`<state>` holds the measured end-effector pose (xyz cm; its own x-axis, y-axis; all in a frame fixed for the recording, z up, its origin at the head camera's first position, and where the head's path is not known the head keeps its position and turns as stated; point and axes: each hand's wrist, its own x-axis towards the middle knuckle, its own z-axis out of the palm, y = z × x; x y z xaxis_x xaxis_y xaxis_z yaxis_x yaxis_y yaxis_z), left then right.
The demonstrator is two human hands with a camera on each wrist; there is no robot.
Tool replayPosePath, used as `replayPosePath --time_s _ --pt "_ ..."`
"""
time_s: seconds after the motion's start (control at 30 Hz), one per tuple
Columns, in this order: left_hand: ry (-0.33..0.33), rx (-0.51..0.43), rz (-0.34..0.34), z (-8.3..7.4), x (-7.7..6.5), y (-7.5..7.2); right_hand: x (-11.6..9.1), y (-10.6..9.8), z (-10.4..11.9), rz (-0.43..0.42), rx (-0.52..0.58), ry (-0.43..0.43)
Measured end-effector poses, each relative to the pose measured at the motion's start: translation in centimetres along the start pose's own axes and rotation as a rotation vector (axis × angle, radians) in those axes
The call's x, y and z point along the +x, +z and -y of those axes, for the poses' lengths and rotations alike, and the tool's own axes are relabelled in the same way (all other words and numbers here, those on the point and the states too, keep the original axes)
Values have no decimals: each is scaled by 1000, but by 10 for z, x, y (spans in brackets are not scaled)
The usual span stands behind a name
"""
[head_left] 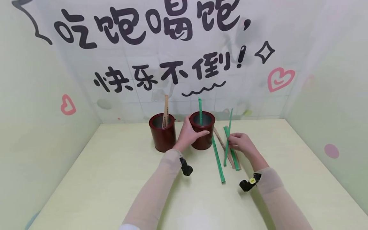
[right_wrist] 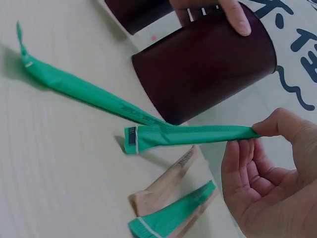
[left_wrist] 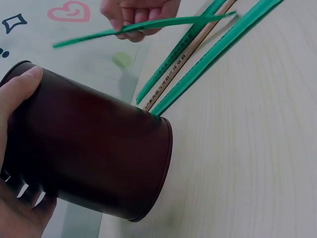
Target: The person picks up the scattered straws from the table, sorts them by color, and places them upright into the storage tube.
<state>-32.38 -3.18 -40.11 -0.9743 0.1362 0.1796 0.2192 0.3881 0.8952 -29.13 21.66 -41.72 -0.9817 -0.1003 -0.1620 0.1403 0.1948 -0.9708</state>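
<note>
My left hand (head_left: 188,135) grips the dark red canister (head_left: 204,140) on the right, thumb across its front and fingers round the far side. One green paper-wrapped straw (head_left: 200,108) stands inside it, leaning against the rim. To the right, my right hand (head_left: 244,145) pinches another green wrapped straw (right_wrist: 193,134) between thumb and fingertips, holding it above the table. Beneath it lie more wrapped straws, a green one (head_left: 218,163) beside the canister and a brown one (left_wrist: 181,62) among them. In the right wrist view a green straw (right_wrist: 173,213) overlaps a brown one.
A second dark red canister (head_left: 163,140) stands on the left, with brown wrapped straws (head_left: 166,108) upright in it. Both canisters are near the back of the pale table (head_left: 115,179), close to the lettered wall (head_left: 120,108). Side walls (head_left: 330,111) enclose the table left and right.
</note>
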Motion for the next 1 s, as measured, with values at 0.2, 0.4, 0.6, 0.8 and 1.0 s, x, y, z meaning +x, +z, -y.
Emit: replayPosePath --time_s 0.2,0.4,0.6,0.8,1.0 --pt "2 7 -7 1 -1 0 -6 -7 19 -68 169 -99" --pt "7 35 -18 0 1 -1 -6 -7 51 -166 326 -191" --pt "-3 57 -15 0 3 -2 3 -1 77 -214 484 -259" --pt "8 63 -12 1 5 -2 11 13 95 -295 556 -331" --pt "10 72 -23 0 4 -2 16 24 106 -367 579 -398"
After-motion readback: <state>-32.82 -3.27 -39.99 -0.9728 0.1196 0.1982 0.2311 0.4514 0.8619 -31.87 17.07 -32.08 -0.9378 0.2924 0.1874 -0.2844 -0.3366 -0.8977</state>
